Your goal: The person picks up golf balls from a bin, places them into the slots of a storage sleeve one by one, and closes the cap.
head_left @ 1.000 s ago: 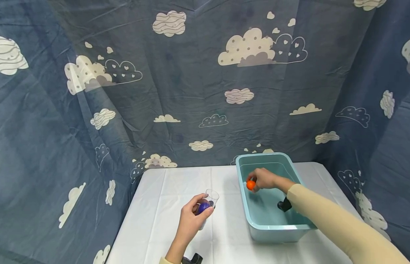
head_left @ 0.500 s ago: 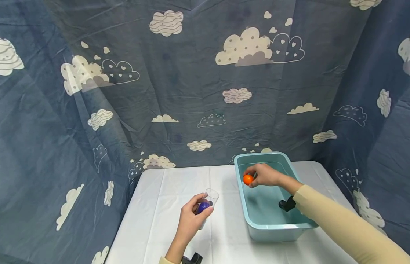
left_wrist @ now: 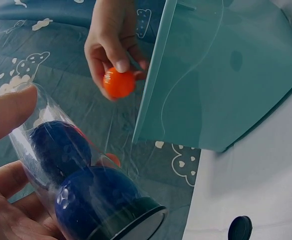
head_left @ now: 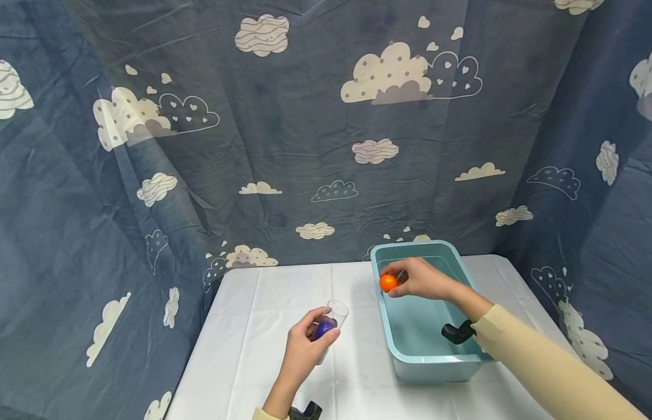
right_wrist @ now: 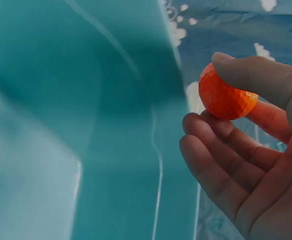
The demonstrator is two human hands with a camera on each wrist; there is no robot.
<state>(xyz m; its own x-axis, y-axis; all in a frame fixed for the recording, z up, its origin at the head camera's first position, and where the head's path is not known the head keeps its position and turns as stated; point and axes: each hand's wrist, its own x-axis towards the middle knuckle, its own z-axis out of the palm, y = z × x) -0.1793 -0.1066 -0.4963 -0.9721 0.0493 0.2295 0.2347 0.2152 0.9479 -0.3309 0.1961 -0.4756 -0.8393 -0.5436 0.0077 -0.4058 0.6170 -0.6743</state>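
Observation:
My left hand (head_left: 304, 344) grips a clear plastic tube (head_left: 338, 312) over the table. Inside it, dark blue dimpled golf balls (left_wrist: 98, 200) sit near its dark-rimmed end in the left wrist view. A bit of orange shows at the tube's edge; I cannot tell what it is. My right hand (head_left: 422, 279) pinches an orange golf ball (right_wrist: 225, 95) between thumb and fingers, over the left rim of a teal basin (head_left: 391, 326). Its other fingers are partly curled below the ball, as seen in the right wrist view.
The basin stands on the right of a white-covered table (head_left: 268, 326). A dark blue cloth (head_left: 283, 216) with cloud prints hangs behind and at both sides. A small black oval object (left_wrist: 240, 228) shows low in the left wrist view.
My right hand has risen from inside the basin with the orange golf ball and moved left to the rim. The left hand and tube have barely moved.

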